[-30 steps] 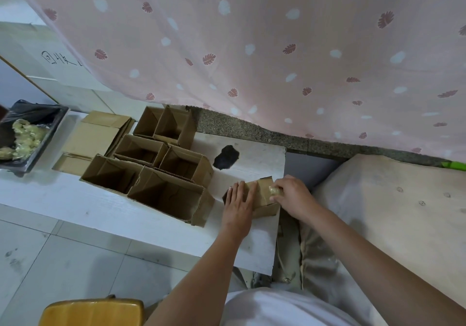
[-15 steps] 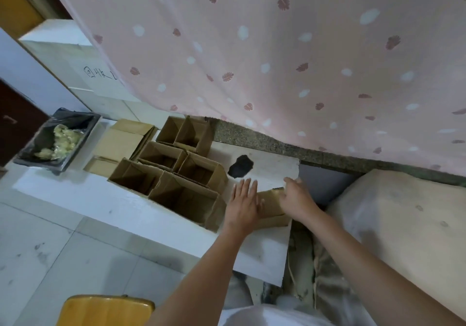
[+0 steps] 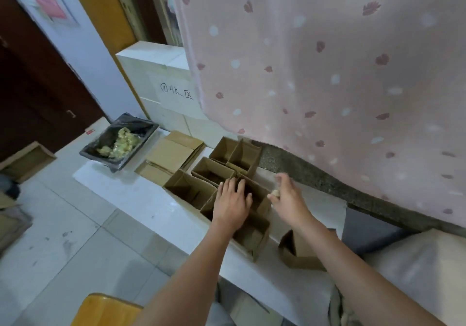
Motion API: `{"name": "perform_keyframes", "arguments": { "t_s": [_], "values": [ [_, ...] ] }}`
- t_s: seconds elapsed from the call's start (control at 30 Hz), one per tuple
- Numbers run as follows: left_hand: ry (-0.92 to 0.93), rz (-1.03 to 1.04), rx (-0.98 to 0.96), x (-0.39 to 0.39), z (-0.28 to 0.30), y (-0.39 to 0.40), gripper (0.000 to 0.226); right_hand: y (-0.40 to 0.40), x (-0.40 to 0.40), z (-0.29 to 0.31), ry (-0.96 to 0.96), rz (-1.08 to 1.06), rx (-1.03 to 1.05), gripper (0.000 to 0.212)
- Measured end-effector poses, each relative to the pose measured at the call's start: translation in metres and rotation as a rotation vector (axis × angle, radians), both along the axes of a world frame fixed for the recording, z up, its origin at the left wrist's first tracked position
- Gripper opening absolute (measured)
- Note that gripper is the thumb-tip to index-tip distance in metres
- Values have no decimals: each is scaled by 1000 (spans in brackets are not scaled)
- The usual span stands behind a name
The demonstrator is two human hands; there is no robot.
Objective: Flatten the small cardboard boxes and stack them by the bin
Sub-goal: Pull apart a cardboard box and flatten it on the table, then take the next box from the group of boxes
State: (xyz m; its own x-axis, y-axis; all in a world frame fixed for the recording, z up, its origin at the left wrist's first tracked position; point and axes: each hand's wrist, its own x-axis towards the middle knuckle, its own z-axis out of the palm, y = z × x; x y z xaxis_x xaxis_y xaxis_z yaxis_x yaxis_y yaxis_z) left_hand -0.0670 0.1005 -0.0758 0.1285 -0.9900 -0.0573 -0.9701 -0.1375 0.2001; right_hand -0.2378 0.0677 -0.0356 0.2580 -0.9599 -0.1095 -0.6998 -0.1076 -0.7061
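Several open brown cardboard boxes [image 3: 187,187] stand in a cluster on a white board [image 3: 141,194]. My left hand [image 3: 232,206] lies with straight fingers over the open top of the nearest box [image 3: 253,237]. My right hand [image 3: 290,199], blurred, hovers just right of that box and pinches a small yellowish scrap [image 3: 274,194]. A small, partly collapsed box [image 3: 300,254] lies under my right forearm. Flattened boxes [image 3: 174,154] are stacked beside the bin [image 3: 121,141], which is lined with a black bag and holds yellowish scraps.
A pink patterned curtain [image 3: 327,73] hangs over a speckled stone ledge [image 3: 302,172] behind the boxes. Tiled floor [image 3: 63,237] lies left of the board, a yellow stool [image 3: 106,310] stands near me, and a handwritten paper sign [image 3: 176,92] hangs above the flattened stack.
Both hands left the small box at the board's right end and moved left to the nearest open box. The right hand still holds the yellowish scrap. My view swung up and left.
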Motion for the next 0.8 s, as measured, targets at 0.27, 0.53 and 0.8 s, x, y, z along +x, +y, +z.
{"name": "perform_keyframes", "arguments": {
  "t_s": [0.27, 0.53, 0.8],
  "values": [
    [12, 42, 22, 128, -24, 0, 53, -10, 138, -16, 61, 7, -84, 10],
    [19, 2, 15, 226, -28, -1, 51, -19, 240, -18, 124, 87, 18, 36],
    [-46, -21, 35, 268, -20, -25, 49, -51, 275, -17, 63, 161, 78, 54]
  ]
}}
